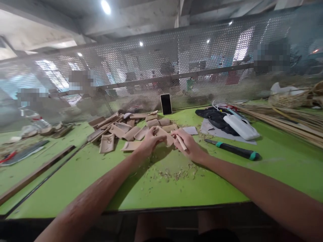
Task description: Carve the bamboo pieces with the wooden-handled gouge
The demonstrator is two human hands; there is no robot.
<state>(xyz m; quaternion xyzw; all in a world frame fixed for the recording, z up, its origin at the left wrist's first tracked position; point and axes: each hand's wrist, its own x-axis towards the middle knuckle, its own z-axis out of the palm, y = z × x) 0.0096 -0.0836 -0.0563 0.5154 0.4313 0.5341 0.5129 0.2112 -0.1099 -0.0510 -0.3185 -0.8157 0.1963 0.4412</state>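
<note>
My left hand [150, 140] is closed on the side of a curved bamboo piece [161, 133] above the green table. Between the fingers of my right hand [188, 143] is a slim tool with a pale wooden handle [181, 142]. The tool's working end is at the right edge of the bamboo piece; its shape is too small to make out. Pale shavings [176, 174] lie scattered on the table below my hands. Several more curved bamboo pieces [130, 134] are heaped just beyond and left of my left hand.
A black-handled knife with green bands [234, 150] lies to the right. Behind it are a white power bank-like object [241, 127] and dark cloth [213, 117]. A phone [166, 104] leans against the perforated screen [141, 74]. Long strips [285, 117] lie far right; a wooden bar [40, 171] lies left.
</note>
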